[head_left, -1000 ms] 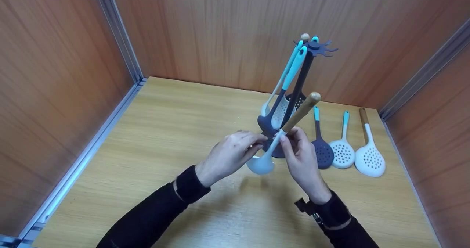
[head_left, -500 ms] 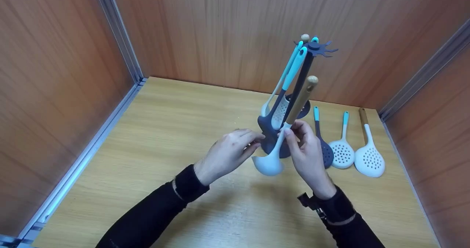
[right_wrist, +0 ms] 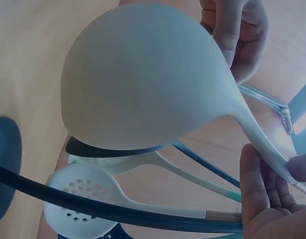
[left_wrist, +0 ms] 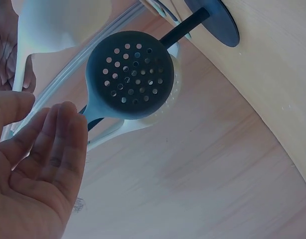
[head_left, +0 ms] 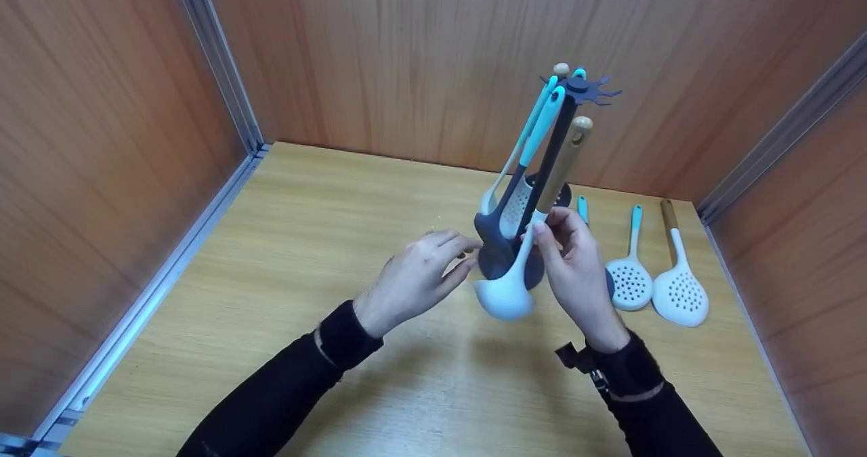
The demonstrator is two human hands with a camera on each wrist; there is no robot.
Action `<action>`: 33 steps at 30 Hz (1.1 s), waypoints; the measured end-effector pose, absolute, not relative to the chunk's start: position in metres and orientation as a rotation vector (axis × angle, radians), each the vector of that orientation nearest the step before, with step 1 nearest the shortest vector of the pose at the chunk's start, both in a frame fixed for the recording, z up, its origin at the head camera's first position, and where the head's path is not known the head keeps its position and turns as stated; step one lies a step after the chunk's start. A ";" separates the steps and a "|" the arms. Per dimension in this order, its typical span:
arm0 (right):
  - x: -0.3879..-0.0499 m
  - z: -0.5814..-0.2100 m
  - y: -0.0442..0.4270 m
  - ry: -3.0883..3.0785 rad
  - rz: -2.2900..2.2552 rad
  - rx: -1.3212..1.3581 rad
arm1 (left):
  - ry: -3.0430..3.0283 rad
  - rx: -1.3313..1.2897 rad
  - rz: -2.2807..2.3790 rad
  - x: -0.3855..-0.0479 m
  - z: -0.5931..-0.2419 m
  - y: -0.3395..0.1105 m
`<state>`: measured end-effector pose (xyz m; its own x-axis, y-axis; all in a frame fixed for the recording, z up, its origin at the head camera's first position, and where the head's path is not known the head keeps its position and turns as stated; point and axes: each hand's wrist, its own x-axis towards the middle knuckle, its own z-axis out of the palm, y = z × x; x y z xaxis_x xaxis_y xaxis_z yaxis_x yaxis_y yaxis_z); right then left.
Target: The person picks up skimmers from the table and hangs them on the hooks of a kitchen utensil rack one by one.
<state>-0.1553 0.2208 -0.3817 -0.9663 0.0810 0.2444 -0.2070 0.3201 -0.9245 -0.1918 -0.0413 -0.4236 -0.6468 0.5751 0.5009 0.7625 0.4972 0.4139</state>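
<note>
My right hand (head_left: 576,260) pinches a white ladle (head_left: 504,298) at its neck, just below the wooden handle. The ladle is upright with its bowl down, in front of a dark utensil stand (head_left: 557,152). In the right wrist view the ladle's bowl (right_wrist: 143,79) fills much of the picture. My left hand (head_left: 423,277) hovers left of the stand's base with loosely bent fingers, holding nothing. Nearest to it hangs a dark ladle (head_left: 498,227) with a turquoise handle. A dark skimmer (left_wrist: 130,74) on the stand shows in the left wrist view.
Several utensils hang on the stand's left and back, including a white perforated one (head_left: 516,206). At the right lie a white skimmer (head_left: 631,284) with a turquoise handle, a white skimmer (head_left: 682,298) with a wooden handle, and a partly hidden dark skimmer. Wooden panels (head_left: 433,57) enclose the table.
My right hand has moved up and to the right with the white ladle, which now stands more upright, its handle nearer the stand's top. The left hand has drawn slightly left.
</note>
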 end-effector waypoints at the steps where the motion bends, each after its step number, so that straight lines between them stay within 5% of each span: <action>1: -0.156 -0.381 0.221 -2.341 1.697 0.112 | -2.448 -1.122 -0.887 -0.192 -0.424 -0.042; 33: -0.177 -0.366 0.230 -2.386 1.694 0.043 | -2.455 -1.080 -0.725 -0.192 -0.425 -0.046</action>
<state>-0.1770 0.2299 -0.3660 -0.9766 0.1000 0.1906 -0.1470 0.3374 -0.9298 -0.1923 -0.0458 -0.4247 -0.6424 0.5716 0.5105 0.7572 0.5759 0.3081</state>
